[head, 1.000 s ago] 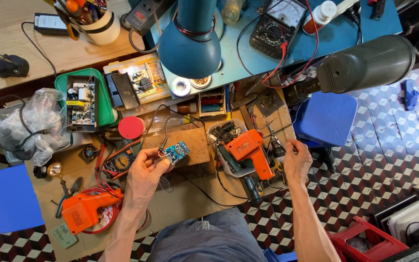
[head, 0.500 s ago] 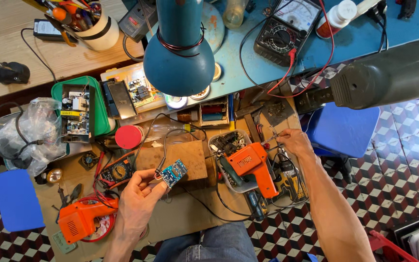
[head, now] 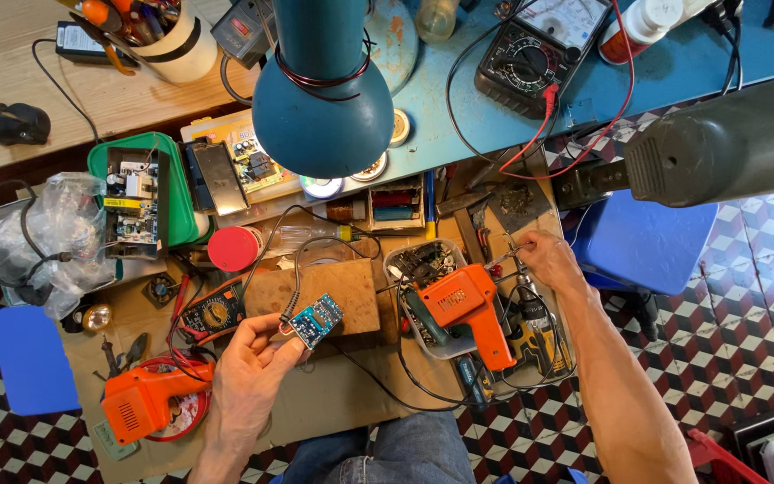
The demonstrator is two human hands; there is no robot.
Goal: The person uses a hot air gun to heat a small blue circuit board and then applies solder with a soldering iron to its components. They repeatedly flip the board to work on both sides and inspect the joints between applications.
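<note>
- Left hand (head: 253,363) pinches a small blue circuit board (head: 316,320) above the cluttered surface (head: 342,394), its wires trailing.
- Right hand (head: 544,260) grips a thin metal tool (head: 505,254), fingers closed.
- Clear tray (head: 405,260) holds parts and an orange glue gun (head: 463,309).
- Green tray (head: 176,193) holds a bare power-supply board (head: 132,202).

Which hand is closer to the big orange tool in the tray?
The right hand. It is just above and to the right of the orange tool, near its top corner. The left hand is farther off to the left, holding a small blue circuit board.
</note>
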